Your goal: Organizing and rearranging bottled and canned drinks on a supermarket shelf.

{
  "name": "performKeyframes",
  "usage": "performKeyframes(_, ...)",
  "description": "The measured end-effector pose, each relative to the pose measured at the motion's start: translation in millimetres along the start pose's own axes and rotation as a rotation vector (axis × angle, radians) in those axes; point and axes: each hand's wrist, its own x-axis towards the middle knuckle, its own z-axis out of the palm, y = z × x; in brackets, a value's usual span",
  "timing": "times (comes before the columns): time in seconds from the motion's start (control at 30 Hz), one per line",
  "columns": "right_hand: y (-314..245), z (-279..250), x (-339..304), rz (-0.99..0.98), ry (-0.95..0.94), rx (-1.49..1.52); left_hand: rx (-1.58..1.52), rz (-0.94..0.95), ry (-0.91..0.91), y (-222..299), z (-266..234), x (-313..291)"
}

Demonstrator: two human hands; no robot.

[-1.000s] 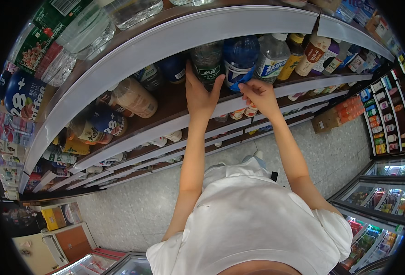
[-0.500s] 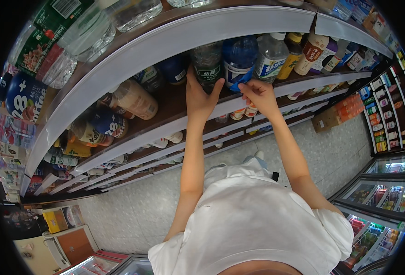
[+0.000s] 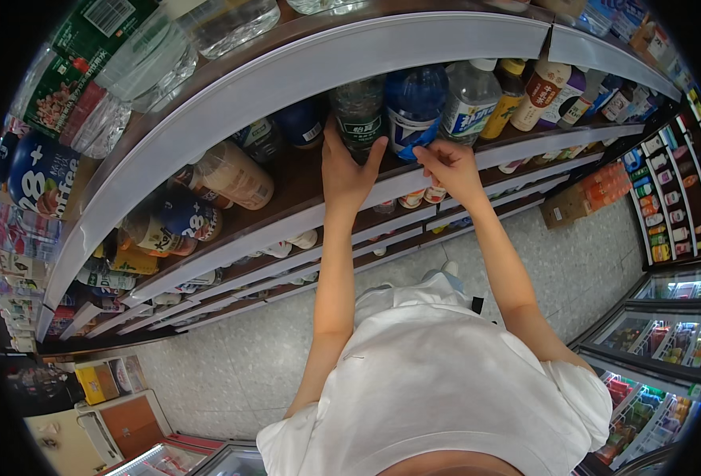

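Observation:
My left hand [image 3: 347, 170] is wrapped round the lower part of a clear water bottle [image 3: 360, 125] with a dark green label, thumb on one side and fingers on the other. The bottle stands on a brown shelf [image 3: 299, 170]. To its right is a bottle of blue drink [image 3: 414, 99] with a blue and white label. My right hand [image 3: 450, 168] is closed in a pinch at the foot of that blue bottle, by the shelf's front edge. Whatever its fingertips hold, if anything, cannot be made out.
A clear bottle with a blue-white label [image 3: 469, 107], a yellow bottle [image 3: 505, 99] and a brown-white bottle [image 3: 541, 95] stand to the right. Beige drink bottles [image 3: 235, 174] are at left. A pale shelf edge [image 3: 327, 55] arches above. Cartons [image 3: 569, 208] stand on the floor.

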Motion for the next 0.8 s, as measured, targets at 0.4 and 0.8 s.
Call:
performKeyframes(0.4, 5, 0, 2, -0.059, -0.003, -0.032, 0.093, 0.034, 0.035, 2, 1, -2)
performKeyframes(0.8, 3, 0, 2, -0.009, -0.012, 0.024, 0.494, 0.322, 0.236, -3, -42, 6)
